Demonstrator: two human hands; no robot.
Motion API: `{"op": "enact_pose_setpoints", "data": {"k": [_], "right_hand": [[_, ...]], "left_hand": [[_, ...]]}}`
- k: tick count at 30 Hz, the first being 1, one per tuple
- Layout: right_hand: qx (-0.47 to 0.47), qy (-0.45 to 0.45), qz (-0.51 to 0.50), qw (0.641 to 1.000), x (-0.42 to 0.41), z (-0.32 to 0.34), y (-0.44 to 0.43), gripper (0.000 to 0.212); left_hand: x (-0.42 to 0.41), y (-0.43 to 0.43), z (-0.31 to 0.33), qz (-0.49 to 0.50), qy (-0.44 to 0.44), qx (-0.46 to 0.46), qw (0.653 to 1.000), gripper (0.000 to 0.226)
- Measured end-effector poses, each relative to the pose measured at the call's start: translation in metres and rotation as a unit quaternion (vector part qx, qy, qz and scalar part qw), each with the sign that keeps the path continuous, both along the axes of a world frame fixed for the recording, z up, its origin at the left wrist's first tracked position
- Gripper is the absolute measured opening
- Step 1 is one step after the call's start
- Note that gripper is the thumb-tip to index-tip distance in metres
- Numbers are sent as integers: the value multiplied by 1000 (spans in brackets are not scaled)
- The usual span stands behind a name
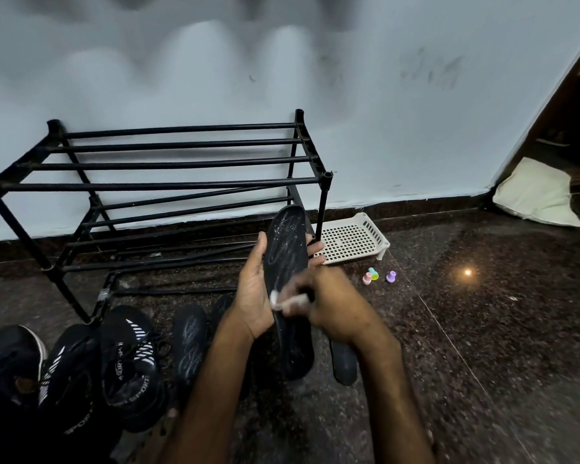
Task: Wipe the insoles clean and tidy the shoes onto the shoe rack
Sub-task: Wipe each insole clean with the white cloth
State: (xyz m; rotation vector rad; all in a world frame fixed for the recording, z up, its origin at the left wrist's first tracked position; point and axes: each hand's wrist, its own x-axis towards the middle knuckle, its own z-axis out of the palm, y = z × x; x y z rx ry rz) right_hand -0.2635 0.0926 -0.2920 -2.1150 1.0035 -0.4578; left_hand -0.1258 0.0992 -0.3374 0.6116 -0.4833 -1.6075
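Observation:
My left hand (253, 293) grips a black insole (287, 242) held upright, its face streaked with white marks. My right hand (329, 306) is blurred and closed on a small white wipe (290, 300) pressed against the insole's lower half. Another marked insole (190, 343) lies flat on the floor to the left, and a further dark insole (344, 363) lies under my right wrist. Black sport shoes with white stripes (128, 360) sit at the lower left. The black shoe rack (168, 185) stands against the wall with bare bars.
A white perforated plastic tray (352, 237) lies right of the rack. Three small pastel pegs (377, 275) sit on the dark stone floor. A pale cushion (538, 192) leans in the right corner by a wooden door frame.

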Motion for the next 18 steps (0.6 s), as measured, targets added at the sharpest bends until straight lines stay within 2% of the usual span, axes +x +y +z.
{"op": "enact_pose_setpoints", "data": {"k": [2, 3, 5, 7, 8, 10, 12, 14, 16, 18], "right_hand": [[62, 20, 75, 995, -9, 0, 3, 12], [62, -6, 60, 996, -12, 1, 1, 11], [-15, -77, -46, 996, -13, 4, -6, 12], [-118, -98, -122, 981, -8, 1, -12, 15], [-116, -81, -110, 984, -5, -3, -11, 15], [-25, 7, -4, 1000, -2, -20, -7, 15], [63, 94, 75, 991, -6, -38, 2, 13], [94, 129, 79, 984, -15, -42, 5, 15], [68, 97, 16, 993, -19, -31, -1, 14], [-15, 5, -72, 997, -18, -18, -7, 13]], "left_hand": [[5, -3, -3, 6, 7, -4, 1000, 81], [7, -4, -4, 9, 13, -7, 1000, 81], [11, -3, -6, 5, 33, -10, 999, 81], [11, -1, -5, 3, 43, -9, 999, 81], [12, -2, -4, 7, 38, -9, 999, 81], [17, -3, -2, 36, 18, -16, 999, 80], [28, -5, 0, 77, 13, -31, 996, 79], [41, -6, 0, 109, 18, -33, 993, 80], [49, -5, 0, 121, 17, -28, 992, 81], [49, -3, -2, 118, 19, -29, 992, 81]]}}
